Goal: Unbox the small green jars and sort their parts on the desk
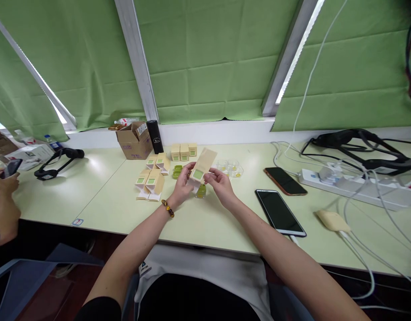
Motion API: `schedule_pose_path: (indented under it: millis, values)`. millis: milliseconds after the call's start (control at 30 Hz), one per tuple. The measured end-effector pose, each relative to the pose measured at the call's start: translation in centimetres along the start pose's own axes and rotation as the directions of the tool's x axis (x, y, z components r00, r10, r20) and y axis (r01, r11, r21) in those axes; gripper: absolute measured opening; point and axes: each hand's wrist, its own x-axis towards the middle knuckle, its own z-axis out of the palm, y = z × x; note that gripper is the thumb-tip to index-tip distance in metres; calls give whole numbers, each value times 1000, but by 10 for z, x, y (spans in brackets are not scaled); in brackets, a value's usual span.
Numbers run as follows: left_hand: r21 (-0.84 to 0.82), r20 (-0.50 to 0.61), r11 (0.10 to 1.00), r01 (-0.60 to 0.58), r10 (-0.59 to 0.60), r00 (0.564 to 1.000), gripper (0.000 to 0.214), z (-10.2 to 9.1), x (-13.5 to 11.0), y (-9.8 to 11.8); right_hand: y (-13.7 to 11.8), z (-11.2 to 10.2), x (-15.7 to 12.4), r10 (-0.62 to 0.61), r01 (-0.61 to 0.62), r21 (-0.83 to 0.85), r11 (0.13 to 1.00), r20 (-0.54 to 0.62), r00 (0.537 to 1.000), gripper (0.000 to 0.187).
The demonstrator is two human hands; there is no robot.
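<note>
Between my two hands, above the table, is a beige cardboard box [205,161] with a green label, tilted and partly unfolded. My left hand [182,185] grips its left side; the fingers of my right hand [220,183] pinch its lower right edge. Just below stands a small clear container [201,191] with green contents, partly covered by the box. Green containers [177,171] sit left of my hands, and clear containers [230,168] with yellow bits lie to the right. Open beige boxes [151,183] stand at the left, with closed beige boxes [184,152] behind.
A brown carton [134,141] and a black cylinder [154,136] stand at the back. On the right lie a white-framed phone [279,212], another phone [285,180], a power strip [346,187] and loose cables. At far left, another person's hands [5,183] hold a phone near a black headset [58,164].
</note>
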Motion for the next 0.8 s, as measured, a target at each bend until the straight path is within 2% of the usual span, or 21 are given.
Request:
schedule_pose_path:
  millis: [200, 367, 500, 667, 800]
  values:
    - [76, 73, 997, -32, 26, 997, 80, 1, -4, 2, -4, -2, 2, 17, -15, 65, 998, -31, 999, 59]
    - [324, -45, 945, -48, 66, 997, 68, 3, -6, 12, -4, -1, 2, 24, -20, 75, 997, -44, 999, 61]
    - [310, -90, 950, -35, 66, 994, 59, 6, -8, 14, -1, -1, 4, 52, -48, 62, 997, -63, 997, 69]
    - [282, -112, 955, -96, 132, 985, 53, 9, -9, 12, -3, -2, 5, 71, -62, 115, 991, -74, 995, 67]
    - [403, -153, 909, -108, 184, 971, 48, 9, -7, 10, -4, -1, 3, 87, -86, 91, 992, -11, 996, 63]
